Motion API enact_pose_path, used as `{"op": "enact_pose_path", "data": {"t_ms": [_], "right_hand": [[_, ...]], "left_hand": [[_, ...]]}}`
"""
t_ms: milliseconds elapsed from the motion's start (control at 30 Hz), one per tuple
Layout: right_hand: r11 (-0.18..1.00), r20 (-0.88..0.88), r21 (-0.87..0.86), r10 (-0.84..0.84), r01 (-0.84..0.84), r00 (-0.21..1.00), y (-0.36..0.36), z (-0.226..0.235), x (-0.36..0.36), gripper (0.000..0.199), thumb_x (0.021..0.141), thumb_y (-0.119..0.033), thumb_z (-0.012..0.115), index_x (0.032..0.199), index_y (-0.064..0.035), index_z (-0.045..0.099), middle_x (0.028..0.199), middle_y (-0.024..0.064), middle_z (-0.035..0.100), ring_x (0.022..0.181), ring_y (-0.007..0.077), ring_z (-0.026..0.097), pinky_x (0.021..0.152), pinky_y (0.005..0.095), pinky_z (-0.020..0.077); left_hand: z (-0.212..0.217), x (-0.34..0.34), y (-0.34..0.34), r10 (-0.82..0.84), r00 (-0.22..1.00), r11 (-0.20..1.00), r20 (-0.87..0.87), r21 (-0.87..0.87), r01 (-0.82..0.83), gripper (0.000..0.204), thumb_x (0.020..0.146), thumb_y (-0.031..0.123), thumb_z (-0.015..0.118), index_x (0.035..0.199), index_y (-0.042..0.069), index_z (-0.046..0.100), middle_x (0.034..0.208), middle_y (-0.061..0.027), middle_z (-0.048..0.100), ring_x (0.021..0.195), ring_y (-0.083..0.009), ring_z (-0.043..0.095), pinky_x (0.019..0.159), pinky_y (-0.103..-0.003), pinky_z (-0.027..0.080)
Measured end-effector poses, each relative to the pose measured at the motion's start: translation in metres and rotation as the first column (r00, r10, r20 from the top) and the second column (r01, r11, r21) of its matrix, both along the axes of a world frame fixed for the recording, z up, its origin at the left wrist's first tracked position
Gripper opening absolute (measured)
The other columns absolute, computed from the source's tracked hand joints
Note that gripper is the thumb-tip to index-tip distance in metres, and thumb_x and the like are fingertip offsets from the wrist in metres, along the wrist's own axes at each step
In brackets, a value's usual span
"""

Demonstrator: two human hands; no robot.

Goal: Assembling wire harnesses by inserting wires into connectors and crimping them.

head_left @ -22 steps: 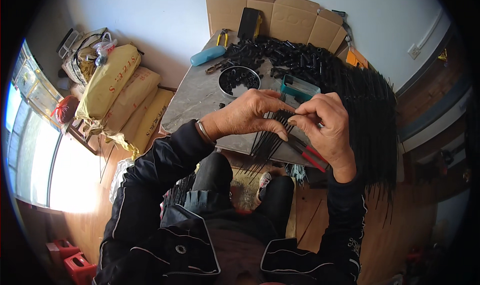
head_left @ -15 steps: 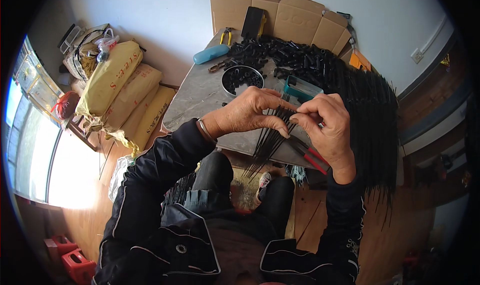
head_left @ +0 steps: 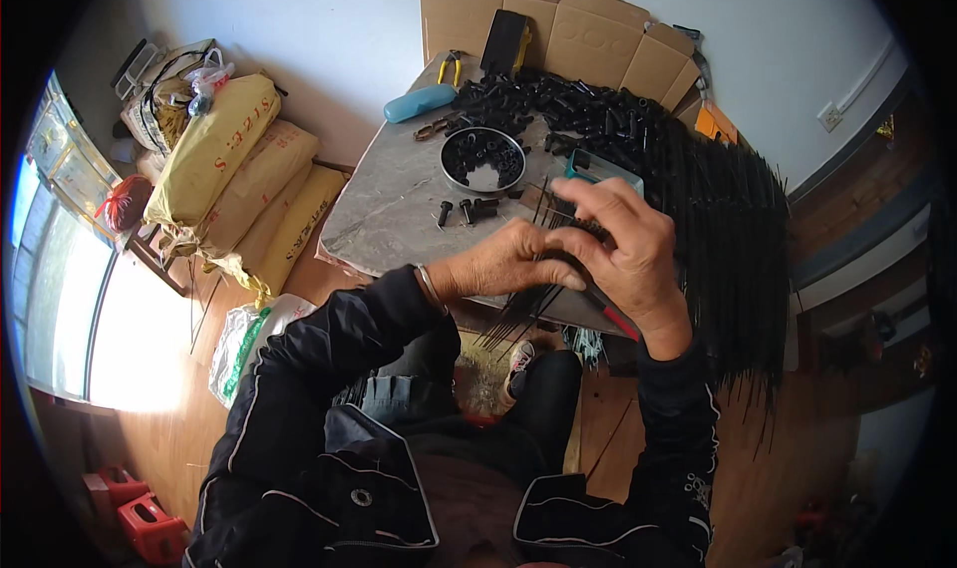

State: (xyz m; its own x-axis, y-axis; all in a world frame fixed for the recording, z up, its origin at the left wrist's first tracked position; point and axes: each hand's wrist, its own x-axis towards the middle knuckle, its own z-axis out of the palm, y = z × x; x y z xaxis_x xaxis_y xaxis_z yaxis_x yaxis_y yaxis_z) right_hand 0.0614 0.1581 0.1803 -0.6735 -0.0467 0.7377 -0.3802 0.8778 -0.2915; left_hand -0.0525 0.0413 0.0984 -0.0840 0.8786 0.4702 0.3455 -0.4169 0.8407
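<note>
Both hands meet over the counter's near edge [head_left: 399, 259]. The left hand [head_left: 508, 264] has its fingers pinched around a bundle of thin black rods [head_left: 523, 309] that fan downward past that edge — held tight so they stay gathered. The right hand [head_left: 623, 244] curls over the top of the bundle, fingers pressed together on the rod ends. A round tin of black caps [head_left: 483, 159] sits mid-counter, within reach; more rods [head_left: 728, 229] drape along the right edge.

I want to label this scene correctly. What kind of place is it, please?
Probably a small home workshop for hand assembly. A grey table holds a heap of small black parts and a round tin of them; yellow sacks and flattened cardboard boxes stand against the wall.
</note>
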Motion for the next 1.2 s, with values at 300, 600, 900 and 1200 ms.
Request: {"op": "enact_pose_path", "data": {"t_ms": [300, 600, 900, 1200], "right_hand": [[0.997, 0.070, -0.080, -0.005, 0.011, 0.998, 0.000, -0.006, -0.008, 0.011, 0.077, 0.002, 0.072, 0.083, -0.0003, 0.064, 0.073, 0.0062, 0.061, 0.060, 0.0128, 0.060, 0.054, 0.0239, 0.0464], [0.771, 0.117, -0.573, -0.257, 0.277, 0.959, 0.067, -0.007, 0.015, 0.029, 0.095, -0.027, 0.059, 0.107, -0.0009, 0.063, 0.093, 0.0034, 0.065, 0.074, 0.0078, 0.055, 0.066, 0.0224, 0.0465], [0.855, 0.405, 0.248, -0.519, 0.456, 0.753, 0.051, -0.140, 0.058, 0.040, 0.074, -0.015, 0.074, 0.112, -0.0087, 0.061, 0.109, 0.0067, 0.061, 0.105, 0.0295, 0.051, 0.089, 0.0416, 0.0390], [0.884, 0.579, -0.085, -0.332, 0.460, 0.745, 0.092, -0.116, 0.028, 0.020, 0.080, -0.013, 0.068, 0.097, -0.0037, 0.066, 0.089, 0.0126, 0.067, 0.085, 0.0301, 0.062, 0.075, 0.0402, 0.0471]], "left_hand": [[-0.092, -0.014, 0.005, 0.249, 0.590, 0.960, -0.768, 0.114, -0.256, 0.081, 0.076, 0.056, 0.065, 0.132, 0.000, 0.048, 0.152, -0.0240, 0.018, 0.142, -0.0407, 0.016, 0.115, -0.048, 0.020], [-0.100, -0.023, 0.004, 0.203, 0.640, 0.976, -0.741, 0.103, -0.190, 0.099, 0.069, 0.060, 0.069, 0.137, -0.006, 0.040, 0.145, -0.0269, 0.032, 0.141, -0.0385, 0.022, 0.115, -0.046, 0.021], [-0.097, -0.013, 0.006, 0.323, 0.572, 0.928, -0.754, 0.133, -0.349, 0.105, 0.067, 0.063, 0.068, 0.138, -0.007, 0.037, 0.150, -0.0251, 0.025, 0.142, -0.0396, 0.019, 0.116, -0.045, 0.018], [-0.093, -0.007, -0.010, 0.234, 0.609, 0.948, -0.758, 0.039, -0.315, 0.098, 0.068, 0.058, 0.069, 0.137, -0.005, 0.039, 0.151, -0.0236, 0.025, 0.143, -0.0388, 0.018, 0.116, -0.045, 0.019]]}}
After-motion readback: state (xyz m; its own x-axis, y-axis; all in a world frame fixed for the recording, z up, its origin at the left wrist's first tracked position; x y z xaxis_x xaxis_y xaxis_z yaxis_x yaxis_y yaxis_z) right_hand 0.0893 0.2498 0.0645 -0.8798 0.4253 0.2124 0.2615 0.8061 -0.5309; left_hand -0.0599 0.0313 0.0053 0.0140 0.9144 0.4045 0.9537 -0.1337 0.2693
